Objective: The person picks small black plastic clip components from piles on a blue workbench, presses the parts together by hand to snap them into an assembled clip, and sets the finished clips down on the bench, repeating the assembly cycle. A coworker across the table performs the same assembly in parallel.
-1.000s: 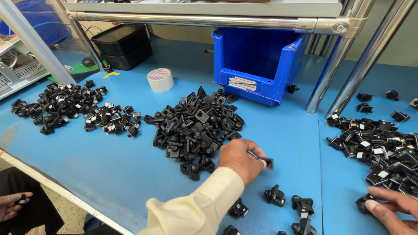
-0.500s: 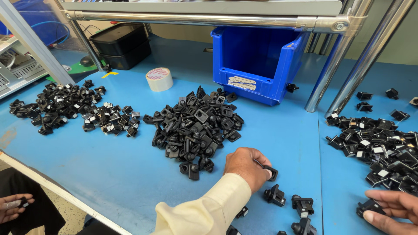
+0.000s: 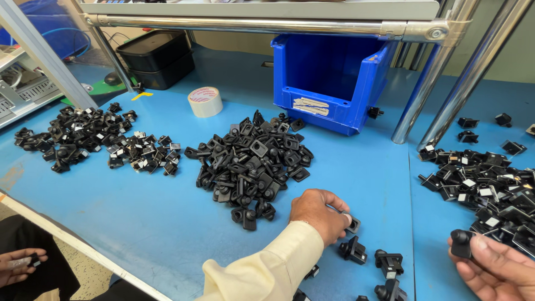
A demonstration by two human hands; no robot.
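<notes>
Right hand (image 3: 493, 267) pinches a black plastic part (image 3: 461, 243) at the table's near edge | left hand (image 3: 322, 214) closes on a small black clip (image 3: 352, 224) beside the central pile (image 3: 253, 161); lift it straight, clear of neighbours | tape roll (image 3: 204, 101), white-labelled blue bin (image 3: 334, 78) beyond.

The right hand (image 3: 496, 267) is cut off by the lower right corner, so its palm and wrist go unseen. The left hand (image 3: 320, 214) covers most of the small black plastic clip (image 3: 352, 224) under its fingertips. Another person's hand (image 3: 19, 266) at the lower left edge holds something too small to tell.
</notes>
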